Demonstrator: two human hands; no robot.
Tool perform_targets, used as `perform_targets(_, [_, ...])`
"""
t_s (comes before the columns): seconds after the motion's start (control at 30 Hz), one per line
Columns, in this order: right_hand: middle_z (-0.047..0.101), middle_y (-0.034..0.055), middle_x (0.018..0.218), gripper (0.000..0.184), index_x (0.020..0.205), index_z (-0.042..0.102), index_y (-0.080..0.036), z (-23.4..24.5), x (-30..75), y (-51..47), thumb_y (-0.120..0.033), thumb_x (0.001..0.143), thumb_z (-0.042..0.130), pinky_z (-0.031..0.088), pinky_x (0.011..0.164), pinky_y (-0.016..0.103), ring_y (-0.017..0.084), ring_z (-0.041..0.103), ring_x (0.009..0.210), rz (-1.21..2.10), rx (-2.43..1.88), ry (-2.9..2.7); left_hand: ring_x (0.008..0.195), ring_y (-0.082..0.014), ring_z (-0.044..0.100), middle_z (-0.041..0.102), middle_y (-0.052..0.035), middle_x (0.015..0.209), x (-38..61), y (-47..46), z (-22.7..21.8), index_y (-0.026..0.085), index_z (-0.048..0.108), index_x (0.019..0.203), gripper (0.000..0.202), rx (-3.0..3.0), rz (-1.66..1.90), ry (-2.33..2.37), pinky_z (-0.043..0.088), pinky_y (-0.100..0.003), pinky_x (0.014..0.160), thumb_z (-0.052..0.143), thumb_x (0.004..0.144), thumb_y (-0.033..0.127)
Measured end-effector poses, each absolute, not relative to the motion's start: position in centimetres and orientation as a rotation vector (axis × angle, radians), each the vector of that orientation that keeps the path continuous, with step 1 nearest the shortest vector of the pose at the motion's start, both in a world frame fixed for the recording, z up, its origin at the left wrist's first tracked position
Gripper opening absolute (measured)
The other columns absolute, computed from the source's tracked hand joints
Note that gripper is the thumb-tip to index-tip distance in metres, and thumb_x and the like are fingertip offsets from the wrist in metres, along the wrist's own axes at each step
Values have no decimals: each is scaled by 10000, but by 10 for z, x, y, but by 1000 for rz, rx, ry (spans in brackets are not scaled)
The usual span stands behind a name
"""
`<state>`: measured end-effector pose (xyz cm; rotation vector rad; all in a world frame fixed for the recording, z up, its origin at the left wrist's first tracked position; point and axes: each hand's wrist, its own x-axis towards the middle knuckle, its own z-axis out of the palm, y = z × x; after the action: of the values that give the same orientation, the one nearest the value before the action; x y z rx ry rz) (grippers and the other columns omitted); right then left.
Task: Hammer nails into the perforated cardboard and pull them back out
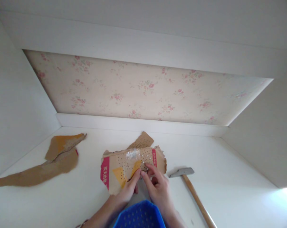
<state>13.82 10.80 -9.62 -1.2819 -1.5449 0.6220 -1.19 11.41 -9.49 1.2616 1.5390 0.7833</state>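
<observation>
My left hand and my right hand meet over the near edge of a torn, perforated cardboard piece with red and yellow print, lying on the white shelf. Both hands have fingertips pinched together around a small dark item that I cannot make out. A scrap of clear plastic lies on the cardboard just beyond the fingers. A blue perforated plastic basket sits right below my hands at the bottom edge.
A hammer with a wooden handle lies to the right of my hands. Torn brown cardboard strips lie at left, another scrap behind. White side walls and a floral-papered back wall enclose the shelf.
</observation>
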Motion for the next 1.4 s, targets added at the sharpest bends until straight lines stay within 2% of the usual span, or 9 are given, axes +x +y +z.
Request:
perform_targets(0.13, [742,18,773,193,933,724,-220,-95,139,109,-362,948,594,526,535,215,130,624,524,552,-1247,-1550,660,-245,586,567,-37,548,-11,115,-104,251,507,443,687,1268,697,1522,428,-361,735,352,804,814])
perform_targets(0.37, [740,10,703,176,896,720,-222,-91,138,104,-321,956,587,535,524,201,132,661,511,502,-1233,-1593,641,-246,579,573,-49,545,-8,116,-107,246,566,458,699,1164,701,1498,438,-359,719,376,744,855])
perform_targets(0.5, [755,29,767,151,920,701,-220,-92,139,101,-313,960,589,530,495,196,133,674,526,452,-1227,-1606,653,-250,588,577,-53,526,-12,118,-98,241,560,420,690,1146,725,1532,424,-352,750,394,792,798])
perform_targets(0.7, [745,55,856,149,980,668,-223,-94,147,104,-277,997,530,588,660,252,165,709,674,347,-1216,-1642,661,-242,592,592,1,538,-20,120,-84,234,662,682,489,976,944,1561,410,-335,759,496,824,671])
perform_targets(0.83, [764,62,954,169,1020,694,-227,-96,155,107,-229,1000,527,574,775,268,179,728,829,249,-1213,-1726,641,-222,548,545,38,531,-20,120,-82,232,640,786,483,933,1058,1505,379,-326,746,483,835,686])
perform_targets(0.97, [785,63,966,204,1036,725,-219,-100,160,107,-192,988,528,545,754,296,203,735,810,149,-1245,-1895,607,-194,482,473,56,520,-22,123,-87,232,592,712,504,859,1169,1473,354,-310,718,504,805,720])
perform_targets(1.2, [721,63,763,237,834,722,-209,-100,151,112,-194,960,522,498,640,306,212,679,686,132,-1341,-2075,615,-182,439,412,54,533,-23,123,-87,236,489,574,550,871,1129,1506,325,-298,686,501,796,739])
perform_targets(1.4, [708,62,792,235,818,709,-215,-95,148,111,-210,953,517,503,669,295,205,667,714,214,-1325,-2096,613,-187,436,416,48,527,-22,122,-82,240,467,540,550,883,1102,1513,320,-312,693,510,805,720])
